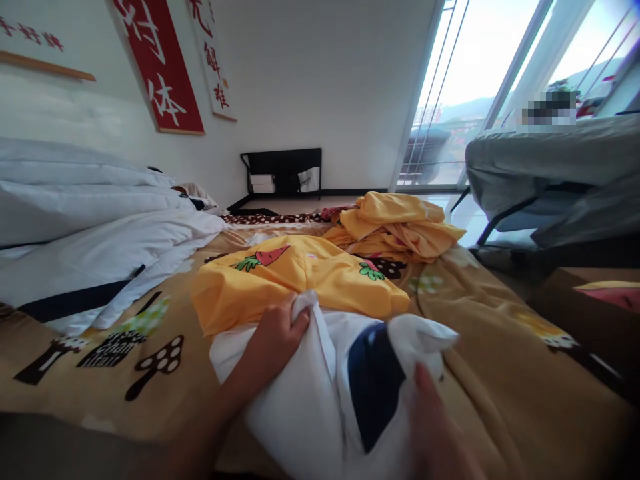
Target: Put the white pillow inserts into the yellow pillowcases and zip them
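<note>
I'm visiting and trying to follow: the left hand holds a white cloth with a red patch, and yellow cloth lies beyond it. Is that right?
Not quite: the patch is dark blue, not red, as the head view shows. The left hand does hold the white cloth, with yellow cloth beyond.

A soft white pillow-like bundle (295, 413) with a navy panel (375, 380) is seen at near centre, its fabric gathered into raised folds; along its far edge, a rumpled yellow cloth (283, 283) is marked by red-and-green motifs.
</note>
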Tool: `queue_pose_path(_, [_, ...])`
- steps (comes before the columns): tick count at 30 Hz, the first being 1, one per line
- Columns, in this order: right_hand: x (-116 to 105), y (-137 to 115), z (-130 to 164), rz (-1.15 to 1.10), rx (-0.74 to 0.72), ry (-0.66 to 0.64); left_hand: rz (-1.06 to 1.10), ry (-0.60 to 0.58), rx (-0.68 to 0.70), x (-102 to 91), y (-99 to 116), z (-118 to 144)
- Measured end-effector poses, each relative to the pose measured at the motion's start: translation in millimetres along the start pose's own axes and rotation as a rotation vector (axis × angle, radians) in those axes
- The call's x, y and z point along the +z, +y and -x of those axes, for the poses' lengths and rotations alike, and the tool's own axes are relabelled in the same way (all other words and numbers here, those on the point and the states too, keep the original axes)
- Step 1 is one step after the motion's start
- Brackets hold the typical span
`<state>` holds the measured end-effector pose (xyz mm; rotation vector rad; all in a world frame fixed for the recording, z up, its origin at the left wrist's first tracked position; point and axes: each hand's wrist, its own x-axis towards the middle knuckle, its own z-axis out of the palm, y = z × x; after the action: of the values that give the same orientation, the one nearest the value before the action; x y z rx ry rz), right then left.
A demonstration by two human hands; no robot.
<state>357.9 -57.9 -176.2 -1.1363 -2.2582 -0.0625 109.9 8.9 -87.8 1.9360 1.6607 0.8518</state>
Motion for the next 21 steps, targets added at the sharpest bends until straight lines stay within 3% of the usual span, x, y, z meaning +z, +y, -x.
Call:
queue_pose_path(4, [9, -60, -52, 0.07, 0.105, 0.103, 0.19, -0.14, 0.07, 0.1, -7, 7])
queue_pose_path(7, [0, -84, -93, 0.096, 0.118, -0.013, 0.304, -0.102, 0.029, -4.6, -24, 5])
queue_pose_path(10, [-11, -88, -123, 0.115, 0.111, -0.25, 0.282, 0.058, -0.035, -18.0, -42, 2])
queue_pose_path(12, [-14, -88, -132, 0.124, 0.112, -0.342, 0.196, 0.095, -0.013, -33.0, -54, 5])
queue_pose_path(17, [-13, -89, -133, 0.157, 0.095, -0.416, 0.07, 0.064, 0.149, -69.5, -74, 16])
queue_pose_path(21, [-16, -94, -136, 0.211, 0.066, -0.44, -0.166, -0.088, 0.301, -76.9, -84, 5])
